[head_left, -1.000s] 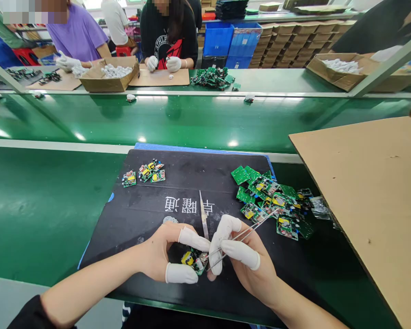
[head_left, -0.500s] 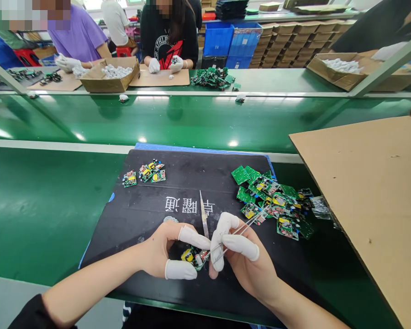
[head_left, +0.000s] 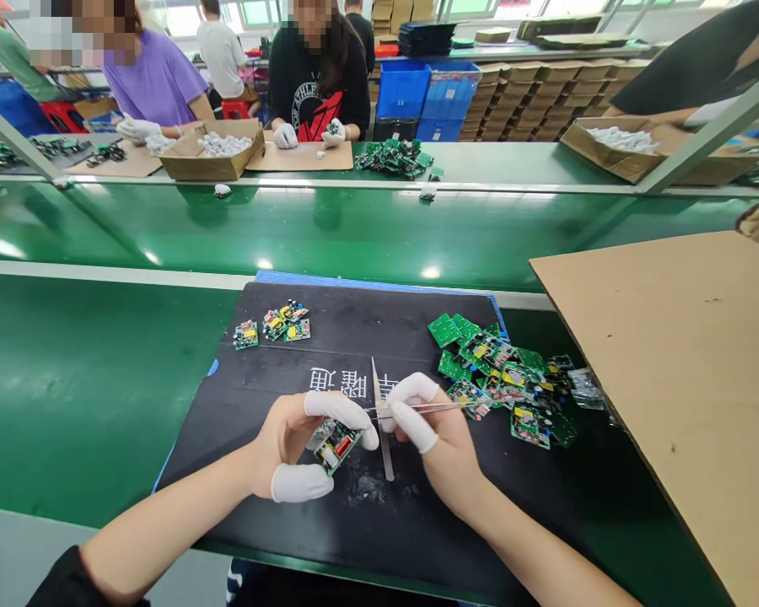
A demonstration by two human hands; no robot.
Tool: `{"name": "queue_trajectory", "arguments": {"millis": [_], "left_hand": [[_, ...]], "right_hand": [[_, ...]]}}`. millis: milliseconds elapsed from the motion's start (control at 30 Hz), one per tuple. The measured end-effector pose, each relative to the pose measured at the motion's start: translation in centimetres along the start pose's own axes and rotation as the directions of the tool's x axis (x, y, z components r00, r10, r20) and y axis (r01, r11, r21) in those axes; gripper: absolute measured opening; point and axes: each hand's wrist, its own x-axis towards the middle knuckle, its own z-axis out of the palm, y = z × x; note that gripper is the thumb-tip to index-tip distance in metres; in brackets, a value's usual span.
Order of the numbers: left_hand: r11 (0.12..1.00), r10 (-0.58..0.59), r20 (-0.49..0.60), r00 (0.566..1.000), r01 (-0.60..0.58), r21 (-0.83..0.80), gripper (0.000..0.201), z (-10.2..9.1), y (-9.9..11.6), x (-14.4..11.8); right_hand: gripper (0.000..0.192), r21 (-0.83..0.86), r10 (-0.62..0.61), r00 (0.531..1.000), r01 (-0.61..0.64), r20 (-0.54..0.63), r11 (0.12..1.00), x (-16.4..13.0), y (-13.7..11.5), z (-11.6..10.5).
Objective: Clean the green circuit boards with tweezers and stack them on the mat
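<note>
My left hand (head_left: pixel 294 447), with white finger cots, grips a small green circuit board (head_left: pixel 334 443) above the black mat (head_left: pixel 278 396). My right hand (head_left: pixel 427 434) pinches thin metal tweezers (head_left: pixel 417 408) that lie nearly level, their tips close to my left forefinger above the board. A second metal tool (head_left: pixel 380 421) lies on the mat between my hands. A heap of green boards (head_left: pixel 506 379) sits to the right of my right hand. A few boards in a small group (head_left: pixel 275 324) lie at the mat's far left.
A large cardboard sheet (head_left: pixel 683 371) covers the bench at right. The green conveyor belt (head_left: pixel 354 228) runs past the mat. Across it, people in white gloves work beside a cardboard box (head_left: pixel 212 156), another pile of boards (head_left: pixel 395 156) and blue crates (head_left: pixel 427 93).
Both hands have risen a little from the mat's near edge. The board has turned in my left hand, and the tweezers have swung from slanted to nearly level.
</note>
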Motion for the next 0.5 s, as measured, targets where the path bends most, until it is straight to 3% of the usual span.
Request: {"name": "queue_trajectory", "arguments": {"millis": [100,167,300,500], "left_hand": [[1.000,0.002,0.012,1.000,-0.001,-0.032,0.047,0.3,-0.1,0.0],[0.999,0.006,0.010,1.000,-0.006,-0.038,0.046,0.4,-0.1,-0.1],[1.000,0.016,0.003,1.000,-0.016,-0.001,0.046,0.2,-0.2,-0.3],[0.999,0.013,0.021,1.000,-0.014,0.047,0.049,0.1,-0.5,-0.2]], "right_hand": [[0.012,-0.319,-0.090,0.980,0.143,0.175,0.937,-0.1,1.2,0.8],[0.011,-0.438,-0.123,0.948,0.248,0.293,0.864,-0.2,2.0,1.3],[0.013,-0.499,-0.112,0.916,0.308,0.385,0.810,-0.3,3.1,2.0],[0.014,-0.472,-0.154,0.906,0.343,0.394,0.812,-0.3,3.1,1.7]]}}
